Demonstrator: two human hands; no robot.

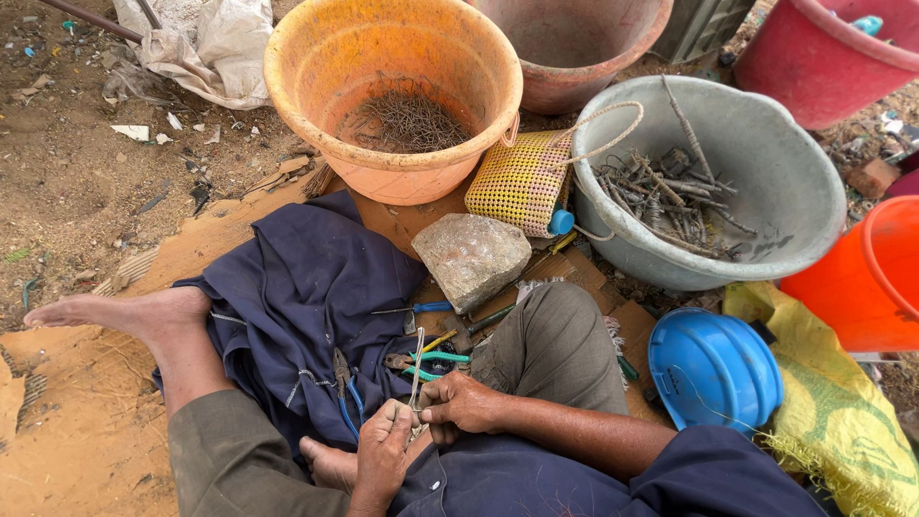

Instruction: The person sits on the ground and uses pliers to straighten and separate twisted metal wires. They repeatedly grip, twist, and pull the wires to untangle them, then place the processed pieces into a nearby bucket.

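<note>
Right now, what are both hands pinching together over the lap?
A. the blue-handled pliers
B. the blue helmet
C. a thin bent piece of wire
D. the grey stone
C: the left hand and right hand both grip a thin bent wire, while the blue-handled pliers lie untouched on the dark blue cloth.

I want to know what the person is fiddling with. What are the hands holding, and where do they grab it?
Both the left hand and right hand pinch the lower end of a thin bent wire, which sticks up from between the fingers.
</note>
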